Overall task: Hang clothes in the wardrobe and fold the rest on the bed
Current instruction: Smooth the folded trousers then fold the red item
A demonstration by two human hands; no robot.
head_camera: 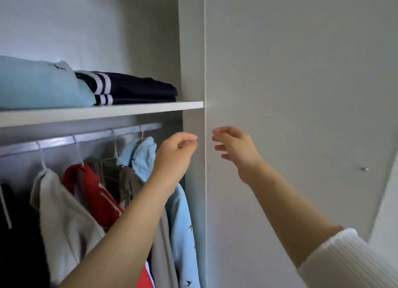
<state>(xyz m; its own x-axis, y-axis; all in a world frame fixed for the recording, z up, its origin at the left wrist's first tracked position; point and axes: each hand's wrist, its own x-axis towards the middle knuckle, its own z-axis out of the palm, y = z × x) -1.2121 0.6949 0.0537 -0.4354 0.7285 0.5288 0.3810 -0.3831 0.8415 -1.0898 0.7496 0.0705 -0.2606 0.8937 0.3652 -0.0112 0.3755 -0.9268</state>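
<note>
Clothes (90, 193) hang on the wardrobe rail (90, 137) just behind a person's raised left hand (175, 156), fingers loosely curled and empty. The right hand (237, 150), likewise half-curled and empty, hovers before the closed door (301, 94), with folded garments (129, 89) on the shelf (107, 113) above.

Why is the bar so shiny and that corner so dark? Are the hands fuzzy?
Head view: light glints off the rail; the black garment at lower left is lost in shadow; the left hand and right hand are slightly smeared at the fingers; the shelf slants, likely from the wide lens.
</note>
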